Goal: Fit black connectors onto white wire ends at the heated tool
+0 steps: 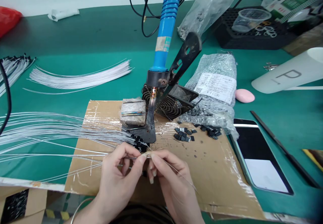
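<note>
My left hand (122, 177) is closed in a pinch on a white wire, and several more run out to the left beneath it. Fingertip to fingertip with it, my right hand (170, 177) pinches a thin wire (185, 180) that trails toward the lower right. The small part between the fingertips is mostly hidden. Just beyond my hands, a bundle of white wires (101, 129) ends in small black connectors (138, 141). Behind them stands a blue-handled soldering iron (164, 49), tip down in a black stand (151, 135), beside a grey block (133, 112) with metal strips.
Cardboard (214, 170) covers the work spot, with loose black connectors (184, 135) on it. A small fan (171, 103) sits behind. At right are a bubble-wrap bag (214, 82), phone (262, 156), pink egg-shaped object (244, 96) and tweezers (285, 150). Another wire bundle (80, 76) lies left.
</note>
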A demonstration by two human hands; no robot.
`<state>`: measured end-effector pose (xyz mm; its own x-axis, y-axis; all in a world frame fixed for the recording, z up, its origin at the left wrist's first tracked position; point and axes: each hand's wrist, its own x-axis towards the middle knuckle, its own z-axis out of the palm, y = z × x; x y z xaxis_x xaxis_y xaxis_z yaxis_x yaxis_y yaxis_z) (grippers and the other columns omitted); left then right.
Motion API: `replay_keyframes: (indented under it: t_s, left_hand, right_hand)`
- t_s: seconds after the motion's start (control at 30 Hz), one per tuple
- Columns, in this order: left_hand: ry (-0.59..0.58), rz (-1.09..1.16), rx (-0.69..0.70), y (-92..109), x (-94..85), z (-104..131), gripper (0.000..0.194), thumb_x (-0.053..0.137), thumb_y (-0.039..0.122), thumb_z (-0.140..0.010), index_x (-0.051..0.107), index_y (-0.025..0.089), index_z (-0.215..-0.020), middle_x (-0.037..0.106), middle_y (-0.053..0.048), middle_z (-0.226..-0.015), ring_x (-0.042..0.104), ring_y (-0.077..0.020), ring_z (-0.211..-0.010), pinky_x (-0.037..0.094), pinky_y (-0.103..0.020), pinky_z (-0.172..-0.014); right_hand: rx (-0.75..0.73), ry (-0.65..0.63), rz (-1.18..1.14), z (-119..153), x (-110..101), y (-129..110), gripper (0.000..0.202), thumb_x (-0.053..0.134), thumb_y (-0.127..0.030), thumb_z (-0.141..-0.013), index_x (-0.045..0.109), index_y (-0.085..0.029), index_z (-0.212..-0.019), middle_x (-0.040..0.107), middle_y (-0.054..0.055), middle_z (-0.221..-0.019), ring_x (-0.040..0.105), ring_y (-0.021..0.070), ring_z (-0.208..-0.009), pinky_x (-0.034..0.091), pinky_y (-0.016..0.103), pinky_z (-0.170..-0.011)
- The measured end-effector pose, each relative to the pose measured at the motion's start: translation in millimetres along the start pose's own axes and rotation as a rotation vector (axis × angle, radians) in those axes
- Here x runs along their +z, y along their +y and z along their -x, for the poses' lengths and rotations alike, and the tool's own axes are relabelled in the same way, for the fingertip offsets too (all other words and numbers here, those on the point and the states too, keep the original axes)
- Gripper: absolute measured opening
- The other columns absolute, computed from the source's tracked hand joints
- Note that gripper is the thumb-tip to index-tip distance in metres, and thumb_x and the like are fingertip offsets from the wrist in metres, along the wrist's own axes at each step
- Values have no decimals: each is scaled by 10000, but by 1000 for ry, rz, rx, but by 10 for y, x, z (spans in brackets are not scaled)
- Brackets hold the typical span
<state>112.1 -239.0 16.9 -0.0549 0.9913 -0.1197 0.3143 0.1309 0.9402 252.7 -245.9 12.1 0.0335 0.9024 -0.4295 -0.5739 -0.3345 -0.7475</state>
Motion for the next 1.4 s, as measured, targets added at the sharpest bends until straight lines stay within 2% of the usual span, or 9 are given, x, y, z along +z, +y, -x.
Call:
replay_keyframes:
  t_s: [0.13, 0.43, 0.6, 0.77, 1.0, 1.4]
  left_hand:
    - [15, -1, 7, 9, 12, 6, 217, 699, 294, -975, 673, 205, -778, 529, 60, -597, 388, -103, -516, 318, -228, -497]
    - [34, 42, -5, -13, 48, 13, 204, 704, 272, -967, 683, 200, -777, 591, 42, -610, 402, -102, -517, 325, -226, -492]
    - [32, 103, -52, 8, 48, -10, 211, 720, 303, -956, 690, 196, -776, 634, 22, -627, 460, -108, -532, 331, -222, -492]
    - [42, 143, -97, 44, 34, -39, 215, 739, 331, -938, 692, 197, -777, 650, 8, -659, 510, -120, -580, 349, -212, -499]
    - [41, 151, -98, 32, 33, -34, 204, 734, 314, -936, 682, 199, -776, 623, 24, -646, 452, -103, -546, 332, -211, -496]
    - [15, 130, -8, 69, -1, -34, 196, 742, 268, -952, 747, 214, -764, 669, 3, -648, 498, -127, -572, 352, -228, -499]
  right_hand:
    - [-51, -21, 6, -28, -26, 61, 269, 902, -452, -832, 838, -213, -730, 655, -11, -584, 532, 99, -512, 444, 220, -516]
    - [-114, 34, 10, -42, -3, 162, 244, 901, -445, -830, 845, -225, -738, 698, -4, -606, 573, 103, -512, 492, 212, -523]
    - [-129, 31, 34, -63, -41, 178, 230, 886, -456, -850, 875, -229, -810, 728, 9, -649, 611, 115, -533, 525, 224, -549]
    - [-132, 31, 90, -49, -64, 115, 242, 872, -483, -864, 904, -250, -921, 745, 19, -702, 647, 133, -577, 542, 243, -586]
    - [-72, 78, 134, 16, 64, -42, 152, 930, -412, -785, 893, -268, -810, 717, 1, -691, 614, 125, -598, 502, 250, -600]
    - [-83, 78, 194, 12, 57, -72, 176, 906, -403, -804, 864, -240, -756, 698, 7, -648, 608, 148, -592, 509, 276, -595]
